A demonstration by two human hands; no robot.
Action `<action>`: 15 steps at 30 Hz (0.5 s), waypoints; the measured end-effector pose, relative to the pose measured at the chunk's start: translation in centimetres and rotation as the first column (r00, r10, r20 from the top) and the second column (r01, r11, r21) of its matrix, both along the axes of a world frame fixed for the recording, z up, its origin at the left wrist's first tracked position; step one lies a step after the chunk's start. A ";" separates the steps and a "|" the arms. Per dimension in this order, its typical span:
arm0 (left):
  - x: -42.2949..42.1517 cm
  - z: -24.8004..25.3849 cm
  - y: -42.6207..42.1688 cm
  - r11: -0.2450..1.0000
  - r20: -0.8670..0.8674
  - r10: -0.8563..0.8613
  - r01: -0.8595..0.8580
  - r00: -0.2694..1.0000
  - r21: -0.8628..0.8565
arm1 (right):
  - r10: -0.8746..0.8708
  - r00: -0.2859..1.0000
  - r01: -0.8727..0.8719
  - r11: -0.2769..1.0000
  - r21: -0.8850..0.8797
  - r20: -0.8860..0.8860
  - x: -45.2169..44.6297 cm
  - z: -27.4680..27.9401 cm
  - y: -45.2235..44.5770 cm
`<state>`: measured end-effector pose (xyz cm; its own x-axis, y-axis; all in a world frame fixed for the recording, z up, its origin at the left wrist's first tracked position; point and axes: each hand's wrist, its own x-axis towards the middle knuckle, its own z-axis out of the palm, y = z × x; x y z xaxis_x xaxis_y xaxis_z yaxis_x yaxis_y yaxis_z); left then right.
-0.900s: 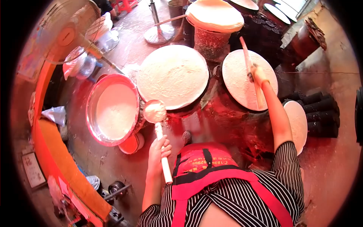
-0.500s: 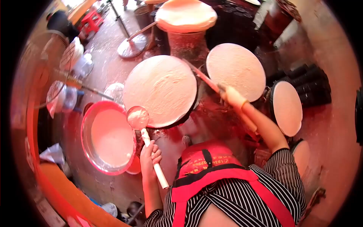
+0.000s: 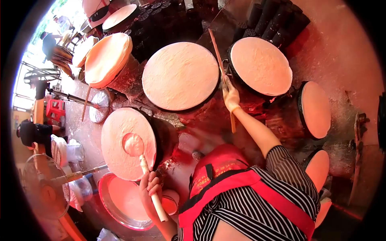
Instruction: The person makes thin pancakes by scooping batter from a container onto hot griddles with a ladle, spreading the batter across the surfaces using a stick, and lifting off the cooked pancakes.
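Ladle, pale-handled, round bowl filled with pale batter; location, over the near-left batter-covered round. Whether bowl and round touch, I cannot tell from where I stand. Handle slants down toward the worker's body, gripped by the left hand, its fingers curled around the shaft.

Stick, one, long, thin, wooden; held by the right hand around its lower part, a short end jutting below the palm. It points away from the body, upper length in the gap between the middle round and the right-hand round. Hands well apart, each closed on its own tool.

Further rounds, pale-topped: one at far right, another below it, partly behind the striped sleeve.

Basin, red-rimmed, holding pale liquid, just below the near-left round; beside it a small red bucket.

Stack of pale round sheets, raised, left of the middle round. Dark cylinders, several, lying together beyond the right-hand round.

Red apron, on the worker. Fan, lower left. Red stool on the left, a dark-clothed person near it.
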<state>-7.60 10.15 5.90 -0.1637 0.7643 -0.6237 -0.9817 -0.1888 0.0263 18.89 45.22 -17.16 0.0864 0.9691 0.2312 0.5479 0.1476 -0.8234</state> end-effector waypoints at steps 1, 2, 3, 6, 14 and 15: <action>0.6 0.4 0.6 1.000 -0.001 -0.017 0.017 1.000 -0.011 | -0.066 0.997 0.066 0.998 -0.012 -0.030 -0.3 -0.6 1.8; 1.1 0.9 1.0 0.999 -0.001 -0.034 0.034 0.999 -0.026 | -0.160 0.987 0.161 0.984 -0.070 0.029 -0.5 -1.5 3.2; 1.7 1.5 1.5 0.998 -0.011 -0.048 0.048 0.999 -0.032 | -0.165 0.984 0.170 0.983 -0.063 0.074 -0.5 -3.1 4.8; 2.9 1.6 2.8 0.991 -0.059 -0.131 0.131 0.990 0.000 | -0.136 0.972 0.157 0.983 -0.096 0.191 0.9 -7.3 5.4; 2.3 -1.1 5.9 0.901 0.062 -0.426 0.418 0.902 0.119 | 0.051 0.904 0.192 0.839 -0.510 0.424 14.1 -6.4 -19.8; 2.3 -1.8 6.5 0.885 0.077 -0.457 0.444 0.886 0.142 | 0.083 0.862 0.173 0.879 -0.445 0.499 16.9 -6.3 -24.6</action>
